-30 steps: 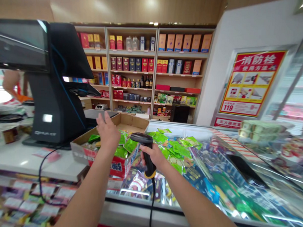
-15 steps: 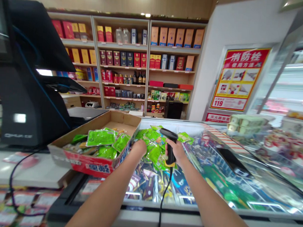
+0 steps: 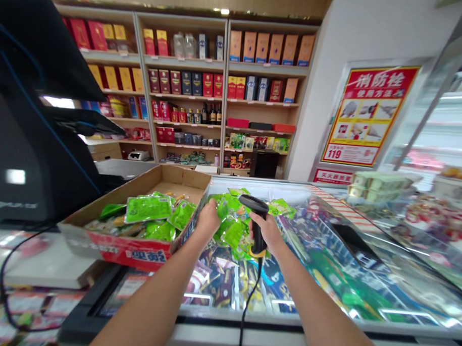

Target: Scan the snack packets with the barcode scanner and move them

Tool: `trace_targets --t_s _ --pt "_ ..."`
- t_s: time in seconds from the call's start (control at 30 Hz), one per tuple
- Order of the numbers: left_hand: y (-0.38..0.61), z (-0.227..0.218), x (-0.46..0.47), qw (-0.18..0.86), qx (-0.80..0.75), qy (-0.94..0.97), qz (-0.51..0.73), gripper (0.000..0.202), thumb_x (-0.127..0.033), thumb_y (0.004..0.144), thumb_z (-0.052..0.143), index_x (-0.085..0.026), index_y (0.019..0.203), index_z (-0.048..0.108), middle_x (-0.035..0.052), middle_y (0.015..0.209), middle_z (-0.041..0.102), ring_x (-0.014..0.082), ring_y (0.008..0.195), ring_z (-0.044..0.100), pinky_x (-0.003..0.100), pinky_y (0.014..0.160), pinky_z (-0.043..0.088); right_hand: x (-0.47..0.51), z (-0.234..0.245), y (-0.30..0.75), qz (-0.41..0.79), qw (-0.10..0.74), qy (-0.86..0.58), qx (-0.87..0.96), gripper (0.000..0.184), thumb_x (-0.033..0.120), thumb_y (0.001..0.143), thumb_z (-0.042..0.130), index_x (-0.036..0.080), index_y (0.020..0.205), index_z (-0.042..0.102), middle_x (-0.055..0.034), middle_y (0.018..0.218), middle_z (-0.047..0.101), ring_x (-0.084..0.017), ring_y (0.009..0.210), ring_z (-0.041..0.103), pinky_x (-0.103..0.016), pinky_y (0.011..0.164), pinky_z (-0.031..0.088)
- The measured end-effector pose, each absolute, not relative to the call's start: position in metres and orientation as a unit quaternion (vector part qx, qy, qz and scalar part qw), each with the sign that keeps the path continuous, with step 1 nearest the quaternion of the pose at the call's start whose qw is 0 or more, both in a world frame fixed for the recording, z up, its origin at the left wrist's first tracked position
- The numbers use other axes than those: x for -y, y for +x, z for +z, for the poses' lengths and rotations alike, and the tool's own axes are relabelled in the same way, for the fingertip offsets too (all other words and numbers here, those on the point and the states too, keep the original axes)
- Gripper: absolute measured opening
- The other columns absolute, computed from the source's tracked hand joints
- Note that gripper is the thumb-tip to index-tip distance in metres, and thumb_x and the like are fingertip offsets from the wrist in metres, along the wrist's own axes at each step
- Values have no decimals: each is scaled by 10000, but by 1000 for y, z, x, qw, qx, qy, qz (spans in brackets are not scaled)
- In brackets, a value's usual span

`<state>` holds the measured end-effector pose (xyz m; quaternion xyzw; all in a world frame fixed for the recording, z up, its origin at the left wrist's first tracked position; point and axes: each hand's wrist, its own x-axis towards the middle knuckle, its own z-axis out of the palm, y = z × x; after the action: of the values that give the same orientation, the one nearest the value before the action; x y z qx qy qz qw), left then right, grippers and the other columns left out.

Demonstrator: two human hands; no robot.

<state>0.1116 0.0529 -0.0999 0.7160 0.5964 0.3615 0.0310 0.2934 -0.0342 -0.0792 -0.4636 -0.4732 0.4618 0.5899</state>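
Observation:
My right hand [image 3: 266,229] is wrapped around the grip of a black barcode scanner [image 3: 254,204], its cable hanging down toward me. The scanner's head points left, over a pile of green snack packets [image 3: 234,233] on the glass freezer lid. Beside the cardboard box's right wall, my left hand [image 3: 208,218] is closed on the edge of a green packet [image 3: 222,209] that stands tilted up at the pile's left side. Its fingertips are partly hidden. More green packets [image 3: 149,209] lie inside the open cardboard box [image 3: 129,255] at left.
A black checkout terminal [image 3: 34,151] rises at the left. On the freezer's glass [image 3: 286,316] a dark phone [image 3: 359,246] lies to the right. Egg cartons [image 3: 378,185] stand farther right. Shelves of boxed goods [image 3: 181,85] line the back wall.
My left hand has moved slightly left and turned, and a green packet now shows raised at its fingers. The scanner stays in my right hand, shifted a little left. The camera view has shifted slightly.

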Motion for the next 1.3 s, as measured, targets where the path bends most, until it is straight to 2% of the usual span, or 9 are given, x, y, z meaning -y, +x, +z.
trace_targets --t_s 0.13,0.23,0.3,0.43,0.67,0.9,1.07,1.3 --pt "114 -94 -56 168 -525 631 546 467 -31 554 690 -201 984 620 6 738 669 191 726 635 285 694 466 34 -81 294 464 593 -455 475 337 443 716 684 183 538 565 -6 442 554 -130 343 512 -245 350 410" --pt "116 -93 -60 287 -456 550 638 277 -170 549 742 -175 804 636 -17 658 645 163 665 606 267 666 461 35 -79 294 465 608 -439 471 297 452 693 696 180 644 589 12 490 578 -129 354 525 -243 349 421" --pt "117 -93 -62 324 -428 523 662 168 -252 602 709 -165 715 620 -14 623 629 157 641 589 259 637 447 35 -77 295 469 610 -433 470 306 463 684 695 175 709 596 21 501 585 -125 353 525 -241 349 427" --pt "117 -95 -64 302 -426 493 696 123 -286 691 610 -166 714 600 -11 632 606 148 625 554 252 611 417 39 -69 301 494 589 -425 478 343 465 664 710 165 783 596 28 501 588 -124 346 527 -232 337 424" --pt "117 -96 -61 268 -440 494 700 112 -283 722 575 -175 751 576 -2 698 609 157 678 565 261 651 425 43 -64 307 496 560 -432 504 341 452 685 705 155 816 600 24 505 592 -122 342 528 -229 337 426" --pt "118 -95 -59 262 -440 498 700 87 -263 733 577 -179 756 580 -3 710 621 156 690 576 261 666 430 40 -67 307 496 556 -431 510 325 449 684 698 165 803 595 30 497 586 -121 333 518 -229 330 414" --pt "118 -95 -59 264 -435 494 705 85 -257 733 580 -175 753 578 -5 700 617 156 675 569 265 661 426 41 -69 306 501 547 -444 503 313 453 669 703 173 701 567 27 483 576 -121 325 512 -233 320 409" --pt "118 -91 -54 259 -445 500 696 71 -248 728 587 -183 725 560 -21 654 578 145 638 534 259 636 404 41 -68 305 496 555 -445 498 320 458 659 709 175 712 569 31 477 576 -122 321 510 -235 323 408"
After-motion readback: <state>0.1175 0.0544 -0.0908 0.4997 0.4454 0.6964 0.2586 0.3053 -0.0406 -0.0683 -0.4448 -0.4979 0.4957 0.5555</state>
